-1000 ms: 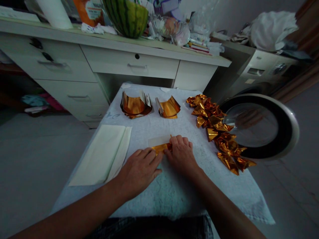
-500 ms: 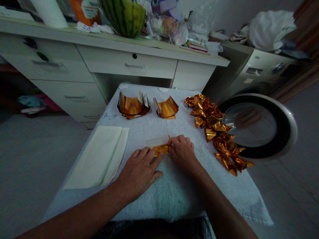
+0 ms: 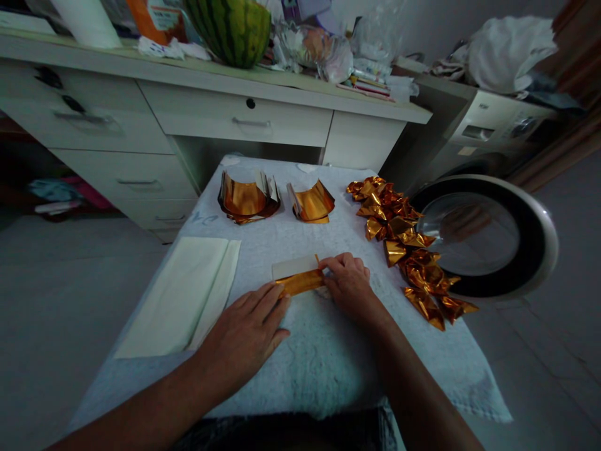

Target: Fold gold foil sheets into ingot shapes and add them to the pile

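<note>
A narrow folded strip of gold foil paper [image 3: 300, 283] lies on the cloth in front of me, with a pale strip [image 3: 295, 267] showing along its far side. My left hand [image 3: 251, 326] rests flat, its fingertips on the left end of the foil and the thumb apart. At the right end, my right hand [image 3: 347, 282] has its fingers bent and gripping the edge of the foil; the thumb is partly hidden. Further back stand two curved stacks of gold foil sheets, a larger stack [image 3: 244, 199] and a smaller stack [image 3: 313, 203].
Folded gold foil pieces [image 3: 399, 241] form a row along the right side. Folded pale paper [image 3: 178, 294] lies at the left on the cloth-covered table [image 3: 300, 369]. Behind are a drawer counter [image 3: 197, 116] with a watermelon [image 3: 230, 31] and an open washer door [image 3: 539, 244].
My left hand has slid left and towards me along the foil, uncovering more of the strip. My right hand has shifted slightly right and stays at its end.
</note>
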Demonstrator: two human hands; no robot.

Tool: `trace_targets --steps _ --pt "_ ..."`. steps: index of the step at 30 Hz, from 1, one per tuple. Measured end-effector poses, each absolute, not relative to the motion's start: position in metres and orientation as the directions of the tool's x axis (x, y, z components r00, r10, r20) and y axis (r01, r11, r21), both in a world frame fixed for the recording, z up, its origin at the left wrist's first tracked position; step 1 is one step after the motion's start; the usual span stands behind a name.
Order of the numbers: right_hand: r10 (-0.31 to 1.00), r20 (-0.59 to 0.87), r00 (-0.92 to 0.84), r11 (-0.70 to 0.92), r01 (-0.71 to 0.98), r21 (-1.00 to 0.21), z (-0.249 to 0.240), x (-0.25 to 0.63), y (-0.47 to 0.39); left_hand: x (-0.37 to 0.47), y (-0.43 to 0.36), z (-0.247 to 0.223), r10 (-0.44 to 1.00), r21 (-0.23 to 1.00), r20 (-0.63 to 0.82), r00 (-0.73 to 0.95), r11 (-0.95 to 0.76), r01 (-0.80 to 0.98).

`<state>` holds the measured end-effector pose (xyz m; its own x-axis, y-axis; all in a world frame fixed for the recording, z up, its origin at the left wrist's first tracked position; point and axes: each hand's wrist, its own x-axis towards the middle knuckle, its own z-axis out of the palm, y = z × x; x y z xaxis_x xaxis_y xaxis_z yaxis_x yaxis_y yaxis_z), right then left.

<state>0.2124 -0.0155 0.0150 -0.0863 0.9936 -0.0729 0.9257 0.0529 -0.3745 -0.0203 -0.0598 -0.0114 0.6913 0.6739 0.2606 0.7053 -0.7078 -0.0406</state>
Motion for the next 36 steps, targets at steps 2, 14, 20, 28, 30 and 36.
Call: trace_targets --steps 2,14,20,28,30,36 --pt "0.993 -0.072 -0.092 0.058 0.926 -0.374 0.015 0.213 -0.016 -0.019 -0.059 -0.01 0.676 -0.022 0.254 0.692 -0.711 0.703" --pt "0.979 0.121 -0.162 0.201 0.845 -0.495 0.026 0.213 -0.014 -0.015 -0.052 0.002 0.676 0.006 0.185 0.714 -0.727 0.687" --pt "0.939 0.069 -0.336 0.329 0.824 -0.461 0.023 0.18 -0.016 -0.014 -0.052 0.002 0.682 0.032 0.197 0.704 -0.723 0.691" --pt "0.971 0.055 -0.232 0.235 0.895 -0.379 0.01 0.169 -0.023 -0.02 -0.056 -0.009 0.651 0.021 0.354 0.672 -0.724 0.69" --pt "0.971 0.059 -0.231 0.237 0.902 -0.361 0.009 0.168 -0.025 -0.02 -0.058 -0.011 0.636 -0.011 0.399 0.661 -0.717 0.697" --pt "0.975 0.045 -0.217 0.22 0.918 -0.33 0.012 0.164 -0.025 -0.016 -0.056 -0.008 0.609 -0.037 0.435 0.663 -0.723 0.689"
